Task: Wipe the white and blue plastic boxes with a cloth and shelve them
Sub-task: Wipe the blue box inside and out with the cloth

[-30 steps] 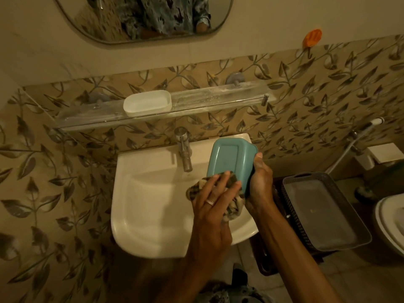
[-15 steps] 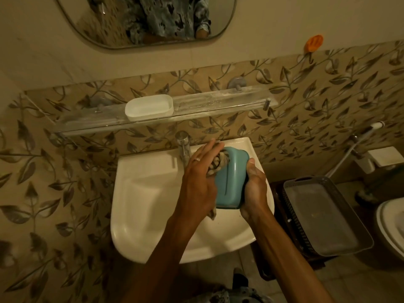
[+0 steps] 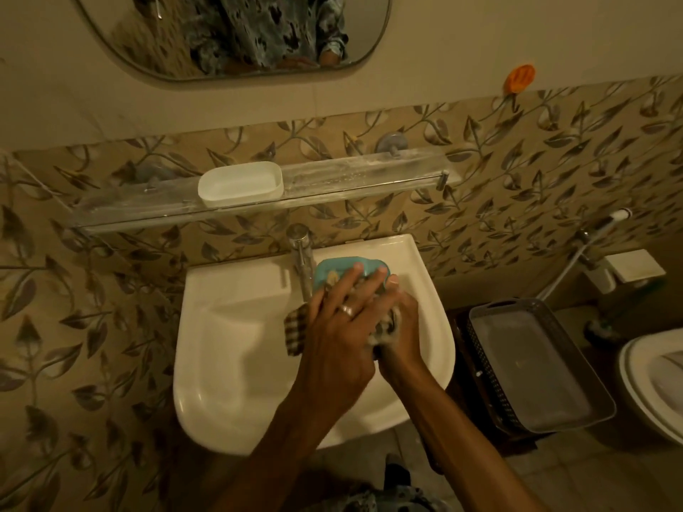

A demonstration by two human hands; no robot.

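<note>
Over the white sink (image 3: 236, 327) my right hand (image 3: 401, 323) grips the blue plastic box (image 3: 330, 270), which is mostly covered. My left hand (image 3: 342, 327) lies across the box and presses a checked cloth (image 3: 295, 332) against it; the cloth's ends hang out on both sides of my hands. The white plastic box (image 3: 240, 183) stands on the glass shelf (image 3: 362, 175) above the sink, left of the shelf's middle.
A chrome tap (image 3: 301, 249) rises just left of the blue box. A grey basket (image 3: 536, 367) sits on a dark stand to the right of the sink, with a toilet (image 3: 654, 382) beyond it. A mirror (image 3: 236, 31) hangs above the shelf.
The blue box has turned and dropped lower in my right hand. My left hand with the cloth has slid across it from its left side to over its top.
</note>
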